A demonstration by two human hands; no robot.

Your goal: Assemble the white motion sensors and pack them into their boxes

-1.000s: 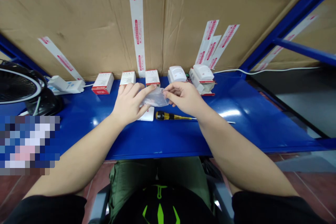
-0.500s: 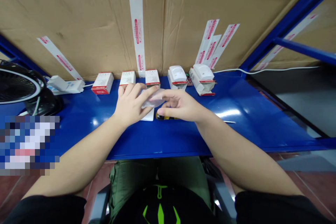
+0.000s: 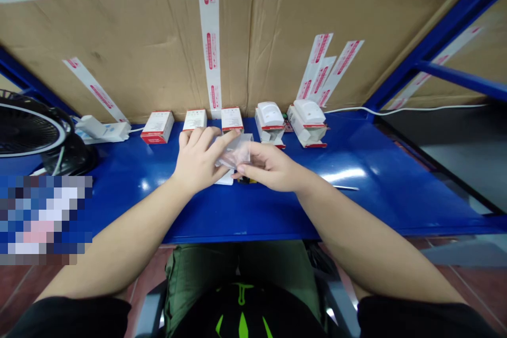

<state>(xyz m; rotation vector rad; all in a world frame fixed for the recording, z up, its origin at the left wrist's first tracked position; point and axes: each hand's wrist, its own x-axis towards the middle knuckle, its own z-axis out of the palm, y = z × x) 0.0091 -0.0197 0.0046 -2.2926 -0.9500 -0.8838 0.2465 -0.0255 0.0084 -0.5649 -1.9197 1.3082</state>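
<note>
Between my two hands is a small clear plastic bag [image 3: 238,150], held up over the blue table. My left hand [image 3: 199,158] grips its left side, thumb below and fingers above. At the bag's right edge, my right hand [image 3: 273,166] pinches it between thumb and fingers. Whatever the bag contains is too blurred to make out. Under the hands lie a flat white piece [image 3: 225,178] and a yellow-and-black object [image 3: 249,178], both partly hidden. Just behind stand two closed white-and-red boxes, one on the left [image 3: 194,119] and one on the right [image 3: 232,118].
Two opened boxes with white rounded devices, one nearer [image 3: 270,113] and one farther right [image 3: 309,112], stand at the back. Another closed box [image 3: 157,127] sits left. A black fan [image 3: 29,129] and a power strip [image 3: 106,132] are far left. A thin metal tool [image 3: 346,188] lies right.
The clear bag has turned and spread out between my hands. My right thumb and fingers have shifted lower onto its right edge; my left hand has barely moved.
</note>
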